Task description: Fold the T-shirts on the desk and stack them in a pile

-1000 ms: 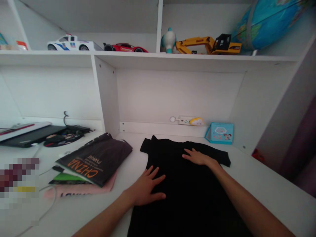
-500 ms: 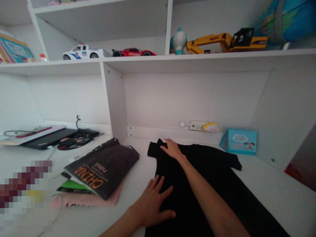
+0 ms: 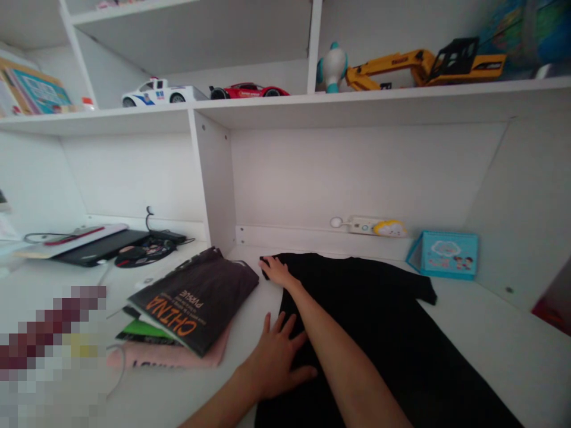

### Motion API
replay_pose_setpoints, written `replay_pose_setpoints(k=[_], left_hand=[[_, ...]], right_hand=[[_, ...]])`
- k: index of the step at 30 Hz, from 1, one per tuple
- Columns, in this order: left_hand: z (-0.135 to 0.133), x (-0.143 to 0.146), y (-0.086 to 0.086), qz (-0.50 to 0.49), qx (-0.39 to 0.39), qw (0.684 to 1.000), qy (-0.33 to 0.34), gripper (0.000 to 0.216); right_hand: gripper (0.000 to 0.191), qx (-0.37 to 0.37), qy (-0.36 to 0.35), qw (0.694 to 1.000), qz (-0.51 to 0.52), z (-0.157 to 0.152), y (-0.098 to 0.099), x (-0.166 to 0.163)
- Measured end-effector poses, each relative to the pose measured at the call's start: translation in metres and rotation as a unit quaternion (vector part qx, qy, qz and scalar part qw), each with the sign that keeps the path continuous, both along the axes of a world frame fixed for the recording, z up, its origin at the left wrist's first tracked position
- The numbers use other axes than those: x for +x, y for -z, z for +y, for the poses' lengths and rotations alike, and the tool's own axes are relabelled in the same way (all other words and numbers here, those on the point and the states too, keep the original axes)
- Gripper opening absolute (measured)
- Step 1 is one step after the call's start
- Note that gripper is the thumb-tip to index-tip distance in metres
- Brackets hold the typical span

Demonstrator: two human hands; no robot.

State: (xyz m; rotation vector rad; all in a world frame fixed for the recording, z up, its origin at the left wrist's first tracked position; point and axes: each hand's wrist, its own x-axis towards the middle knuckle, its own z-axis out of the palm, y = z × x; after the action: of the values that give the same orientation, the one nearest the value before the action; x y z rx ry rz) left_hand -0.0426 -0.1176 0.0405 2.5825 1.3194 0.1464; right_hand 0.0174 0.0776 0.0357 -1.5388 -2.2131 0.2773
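Observation:
A black T-shirt [image 3: 379,321] lies spread on the white desk [image 3: 491,339], collar end toward the back wall. My left hand [image 3: 279,359] rests flat on the shirt's left edge with its fingers spread. My right arm crosses over the shirt, and my right hand [image 3: 275,272] is at the tip of the left sleeve, its fingers closed on the cloth there.
Left of the shirt lies a stack with a dark "CHINA" bag [image 3: 196,294] on green and pink items. Behind it sit a laptop [image 3: 96,246] and cables. A blue box [image 3: 446,254] and a power strip [image 3: 368,226] stand at the back. Toy cars [image 3: 160,92] and a yellow excavator [image 3: 428,59] are on the shelf.
My right hand slid from the middle of the shirt leftward to the tip of the left sleeve and closed on it. The left hand stayed flat. The view tilted up and left.

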Motion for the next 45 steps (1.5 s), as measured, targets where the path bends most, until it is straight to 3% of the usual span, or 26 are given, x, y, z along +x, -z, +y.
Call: replay_pose_setpoints(k=[6,9,12,17,19,22,25,29,32,36,40,43,45], left_hand=[[-0.005,0.002,0.002,0.005,0.026,1.0,-0.016,0.073],[-0.008,0.004,0.003,0.014,0.005,1.0,-0.017,0.074],[-0.011,0.005,-0.002,0.028,-0.013,0.999,-0.018,0.074],[-0.012,0.005,-0.012,0.049,-0.045,0.998,-0.008,0.071],[-0.012,0.004,-0.012,0.054,-0.062,0.997,-0.003,0.073],[-0.013,0.002,-0.01,0.051,-0.074,0.996,-0.002,0.08],[-0.014,0.002,-0.01,0.052,-0.078,0.996,-0.003,0.087],[-0.016,0.005,-0.016,0.075,-0.094,0.993,-0.01,0.096],[-0.017,0.008,-0.021,0.088,-0.107,0.99,-0.013,0.1],[-0.018,0.009,-0.023,0.09,-0.103,0.991,-0.013,0.103],[-0.019,0.009,-0.022,0.098,-0.1,0.99,-0.008,0.106],[-0.024,0.01,-0.023,0.119,-0.104,0.987,-0.014,0.111],[-0.029,0.01,-0.025,0.128,-0.106,0.986,-0.019,0.114]], right_hand=[[0.058,-0.041,0.095,0.994,-0.019,0.003,0.018,0.052],[0.064,-0.086,0.095,0.991,-0.042,0.004,0.03,0.08],[0.064,-0.081,0.106,0.99,-0.053,0.009,0.025,0.109],[0.063,-0.07,0.257,0.961,-0.077,0.005,0.016,0.199],[0.065,-0.091,0.307,0.943,-0.084,-0.007,0.023,0.241],[0.065,-0.12,0.323,0.934,-0.097,-0.026,0.037,0.289],[0.068,-0.113,0.32,0.934,-0.109,-0.034,0.039,0.306],[0.071,-0.089,0.273,0.949,-0.128,-0.044,0.02,0.295],[0.071,-0.091,0.189,0.968,-0.141,-0.085,0.006,0.282],[0.074,-0.123,0.074,0.983,-0.112,-0.185,0.012,0.281],[0.072,-0.147,0.123,0.977,-0.094,-0.266,0.046,0.295],[0.073,-0.131,0.146,0.974,-0.11,-0.287,0.065,0.305],[0.07,-0.124,0.138,0.976,-0.113,-0.289,0.067,0.312]])
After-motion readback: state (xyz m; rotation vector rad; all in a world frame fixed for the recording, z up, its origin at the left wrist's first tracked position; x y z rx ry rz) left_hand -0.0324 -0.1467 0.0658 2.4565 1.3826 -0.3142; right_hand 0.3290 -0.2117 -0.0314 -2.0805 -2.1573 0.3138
